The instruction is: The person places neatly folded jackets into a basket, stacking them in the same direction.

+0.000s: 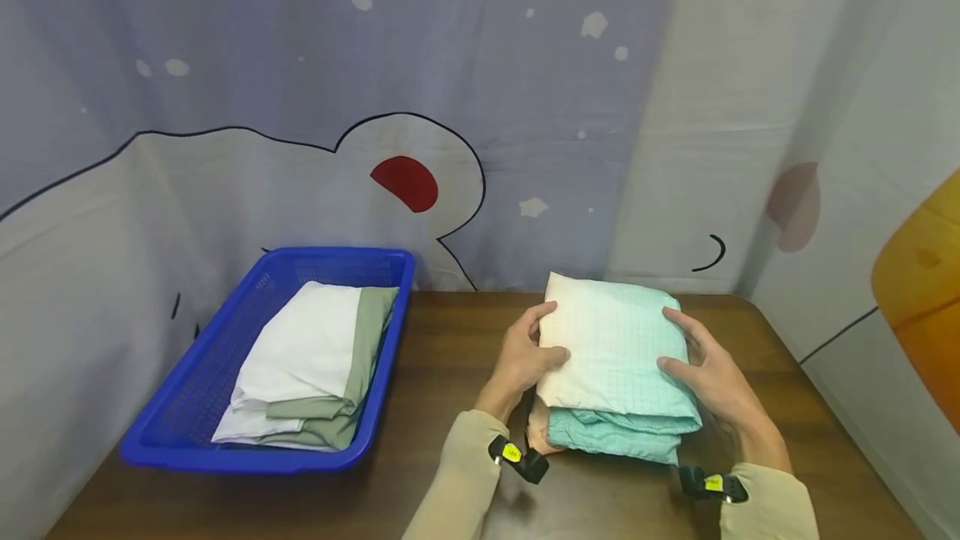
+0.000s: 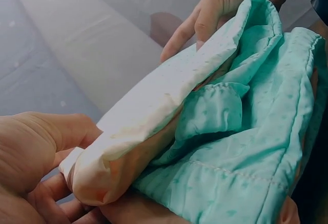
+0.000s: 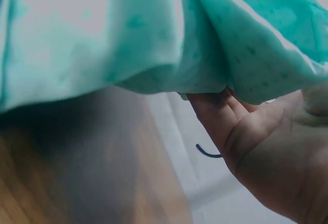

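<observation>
A thick folded cloth (image 1: 611,348), cream fading to turquoise with a faint grid on top, is between both hands at the table's right side. My left hand (image 1: 523,352) grips its cream left edge, thumb on top; in the left wrist view the fingers (image 2: 48,198) go beneath it. On the turquoise side, my right hand (image 1: 708,373) holds the edge with thumb and forefinger at the top. Its other fingers pass under the fabric in the right wrist view, partly hidden. Loose turquoise layers (image 2: 230,152) with stitched hems show at the near side.
A blue plastic basket (image 1: 240,461) stands on the left of the brown wooden table (image 1: 442,373). Inside lies a folded white and sage-green cloth (image 1: 307,348). A printed curtain (image 1: 525,107) hangs right behind the table and along its sides.
</observation>
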A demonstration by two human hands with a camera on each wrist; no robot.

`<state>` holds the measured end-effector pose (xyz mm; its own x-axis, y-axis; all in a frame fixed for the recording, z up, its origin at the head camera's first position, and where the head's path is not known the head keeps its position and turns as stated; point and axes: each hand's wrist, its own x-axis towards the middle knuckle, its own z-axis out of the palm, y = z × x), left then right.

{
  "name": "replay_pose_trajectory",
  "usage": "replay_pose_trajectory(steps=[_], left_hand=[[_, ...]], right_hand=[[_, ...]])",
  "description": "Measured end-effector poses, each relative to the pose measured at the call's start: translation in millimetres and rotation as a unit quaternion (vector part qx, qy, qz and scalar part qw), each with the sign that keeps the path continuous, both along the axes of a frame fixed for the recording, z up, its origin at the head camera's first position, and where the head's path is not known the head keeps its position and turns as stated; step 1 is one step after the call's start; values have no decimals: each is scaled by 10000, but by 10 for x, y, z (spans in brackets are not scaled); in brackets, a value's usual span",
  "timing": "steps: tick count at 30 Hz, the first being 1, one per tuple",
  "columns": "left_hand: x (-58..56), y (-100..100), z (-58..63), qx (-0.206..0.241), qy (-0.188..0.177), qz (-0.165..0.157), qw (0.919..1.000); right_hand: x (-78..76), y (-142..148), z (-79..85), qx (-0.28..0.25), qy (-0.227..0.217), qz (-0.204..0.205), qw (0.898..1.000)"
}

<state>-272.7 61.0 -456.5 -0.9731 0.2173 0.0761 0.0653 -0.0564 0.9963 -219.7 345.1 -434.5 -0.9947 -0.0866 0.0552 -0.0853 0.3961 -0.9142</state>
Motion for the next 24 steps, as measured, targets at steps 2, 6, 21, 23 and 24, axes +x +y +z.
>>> replay_pose_trajectory(steps=[2,6,21,23,24], left_hand=[[5,-19,24,-4,46,32,10000],[18,-65,78,23,95,49,9999],[63,-256,226,262,315,73,9991],[73,-287,263,276,332,76,9990],[79,-303,279,274,342,80,9990]], right_hand=[[-1,-18,27,19,44,-7,10000],[2,-63,92,-4,139,5,9999],[25,-234,255,88,466,36,9989],[31,-262,285,66,497,48,9987],[33,-276,297,65,501,52,9987]])
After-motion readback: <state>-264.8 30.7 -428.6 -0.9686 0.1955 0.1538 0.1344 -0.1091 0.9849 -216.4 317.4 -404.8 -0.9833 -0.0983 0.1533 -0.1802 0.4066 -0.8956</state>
